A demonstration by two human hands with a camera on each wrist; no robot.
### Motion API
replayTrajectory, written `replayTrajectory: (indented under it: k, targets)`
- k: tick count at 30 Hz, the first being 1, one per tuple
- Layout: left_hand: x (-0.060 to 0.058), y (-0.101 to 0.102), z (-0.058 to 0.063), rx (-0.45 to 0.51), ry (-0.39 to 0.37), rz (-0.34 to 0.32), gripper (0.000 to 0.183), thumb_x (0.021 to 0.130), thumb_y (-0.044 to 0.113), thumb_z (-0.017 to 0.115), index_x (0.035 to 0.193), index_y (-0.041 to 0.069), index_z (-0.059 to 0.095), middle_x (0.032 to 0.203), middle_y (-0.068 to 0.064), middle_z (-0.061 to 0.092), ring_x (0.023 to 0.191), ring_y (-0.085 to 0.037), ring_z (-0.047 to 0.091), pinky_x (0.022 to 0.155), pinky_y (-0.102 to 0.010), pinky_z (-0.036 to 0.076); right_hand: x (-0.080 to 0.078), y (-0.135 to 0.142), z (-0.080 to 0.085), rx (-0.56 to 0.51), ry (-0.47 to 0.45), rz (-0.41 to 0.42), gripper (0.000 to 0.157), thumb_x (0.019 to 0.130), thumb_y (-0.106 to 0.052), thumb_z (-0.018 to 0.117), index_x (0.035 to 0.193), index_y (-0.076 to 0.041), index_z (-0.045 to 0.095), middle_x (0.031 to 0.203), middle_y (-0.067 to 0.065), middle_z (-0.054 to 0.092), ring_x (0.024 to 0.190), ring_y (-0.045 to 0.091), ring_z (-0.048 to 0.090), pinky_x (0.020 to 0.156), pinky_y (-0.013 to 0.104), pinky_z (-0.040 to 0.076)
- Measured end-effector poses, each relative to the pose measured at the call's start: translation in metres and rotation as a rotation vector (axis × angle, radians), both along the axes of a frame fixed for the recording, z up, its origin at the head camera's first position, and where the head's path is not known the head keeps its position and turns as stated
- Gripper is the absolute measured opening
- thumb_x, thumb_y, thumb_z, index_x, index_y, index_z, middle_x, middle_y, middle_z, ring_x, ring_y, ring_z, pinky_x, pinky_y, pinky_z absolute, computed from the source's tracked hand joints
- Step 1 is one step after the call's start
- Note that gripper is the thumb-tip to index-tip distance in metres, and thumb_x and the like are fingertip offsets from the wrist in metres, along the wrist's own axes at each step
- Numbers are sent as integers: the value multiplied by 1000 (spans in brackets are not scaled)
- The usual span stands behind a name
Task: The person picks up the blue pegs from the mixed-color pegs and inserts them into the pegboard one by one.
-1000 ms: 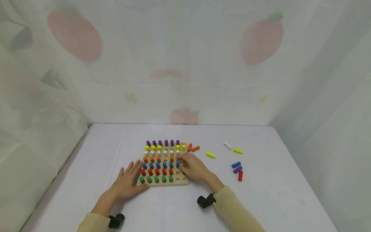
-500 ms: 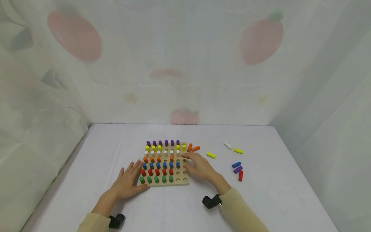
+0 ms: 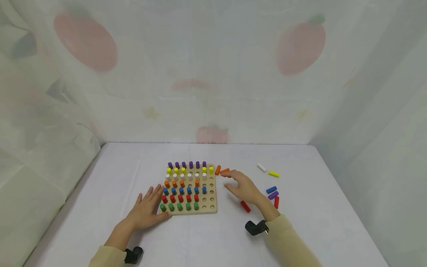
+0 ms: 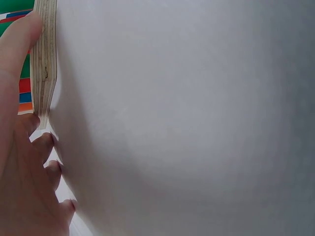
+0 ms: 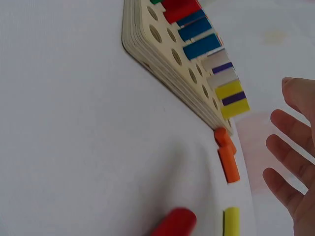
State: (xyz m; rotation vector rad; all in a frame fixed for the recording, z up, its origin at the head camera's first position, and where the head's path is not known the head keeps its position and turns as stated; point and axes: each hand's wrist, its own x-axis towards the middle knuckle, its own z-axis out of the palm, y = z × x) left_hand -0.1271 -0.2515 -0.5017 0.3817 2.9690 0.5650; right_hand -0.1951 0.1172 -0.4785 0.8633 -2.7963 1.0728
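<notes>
A wooden pegboard [image 3: 208,195] stands on the table, with rows of colored pegs upright in its holes. My left hand [image 3: 145,212] rests at the board's left side, fingers straight and spread, thumb at the front left corner; in the left wrist view the thumb [image 4: 30,29] touches the board's edge. My right hand [image 3: 246,188] hovers right of the board, fingers apart and holding nothing. Its fingertips are nearest two loose orange pegs [image 3: 218,170]. By the right wrist lies a red peg [image 3: 245,206]. A yellow peg [image 5: 231,222] shows in the right wrist view.
Farther right on the white table [image 3: 300,230] lie loose pegs: a white peg [image 3: 261,167], a yellow peg [image 3: 274,174], a blue peg [image 3: 271,190], a purple peg [image 3: 273,195] and another red peg [image 3: 276,202]. Printed cloth hangs behind and at both sides.
My right hand has moved right, away from the board. The red peg by the wrist has come into view, and the hand now covers the nearer yellow peg in the head view. My left hand stays.
</notes>
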Motion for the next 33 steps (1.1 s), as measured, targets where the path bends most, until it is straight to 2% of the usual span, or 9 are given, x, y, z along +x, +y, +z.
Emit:
replayTrajectory:
  k: [9, 13, 21, 33]
  targets:
    - [-1, -1, -2, -7, 3, -3, 99, 72, 66, 61, 146, 9, 26, 151, -13, 24, 137, -40, 18, 105, -67, 9, -5, 21, 3, 24, 10, -5, 37, 87, -21, 64, 123, -13, 57, 119, -4, 59, 112, 14, 54, 93, 36, 48]
    - [-1, -2, -2, -4, 3, -2, 100, 72, 66, 61, 146, 9, 26, 151, -13, 24, 137, -41, 18, 105, -67, 9, -6, 30, 3, 27, 22, -8, 36, 86, -19, 65, 122, -14, 58, 118, -5, 59, 111, 13, 54, 93, 35, 48]
    - [1, -1, -2, 1, 11, -11, 101, 72, 65, 62, 146, 7, 26, 151, -14, 24, 137, -41, 18, 105, -66, 10, -6, 52, 0, 28, 53, 10, 35, 85, -16, 66, 120, -9, 59, 116, 0, 61, 108, 15, 56, 91, 37, 48]
    - [1, 0, -1, 3, 35, -17, 100, 73, 65, 62, 145, 6, 26, 150, -15, 26, 136, -42, 20, 104, -67, 11, -1, 91, -7, 83, 44, -62, 33, 85, -16, 65, 118, -11, 60, 116, -3, 61, 110, 19, 57, 91, 41, 48]
